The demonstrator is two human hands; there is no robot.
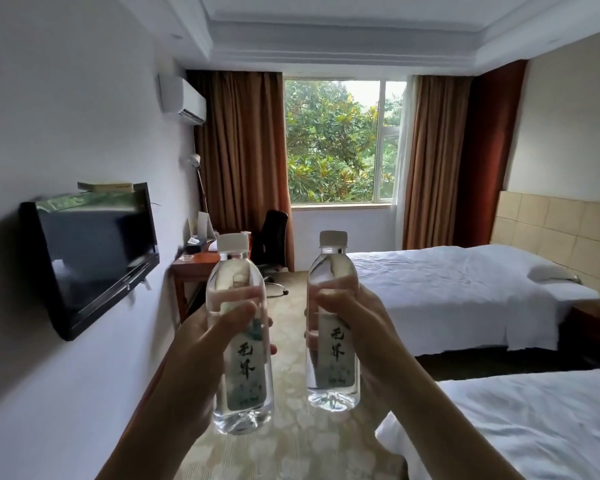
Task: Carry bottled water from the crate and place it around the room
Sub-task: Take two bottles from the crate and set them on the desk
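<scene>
Left of frame: a black flat-screen television [94, 258] is mounted on the white wall, with a thin pale book [106, 186] lying on its top edge. Upper left, a white wall air-conditioning unit [184, 98] sits beside the brown floor-length curtains [243, 161].

Left of centre, far end of the room: a reddish-brown wooden counter [196, 263] carries a dark tissue box [194, 244] and small items I cannot make out; a black office chair [272, 237] stands just beside it.

Centre foreground: my left hand [201, 344] holds a clear plastic water bottle with a white cap and pale green label [238, 336] upright. The grip is wrapped around the bottle's middle, thumb across the front, fingertips [271, 348] showing at the far side.

Centre, slightly right: my right hand [364, 327] holds a second clear white-capped water bottle [333, 323] upright, the grip likewise closed around its middle with the thumb on the front. The two bottles stand near each other, not touching, both raised over the patterned beige carpet [291, 452].

Centre background: a window [340, 140] shows green foliage.

Right of frame: two beds with white sheets, the far bed [447, 292] with a white pillow [551, 273] against a tan padded headboard [561, 226], the near bed [534, 427] at lower right. A dark wooden nightstand [593, 327] stands between them at the right edge.
</scene>
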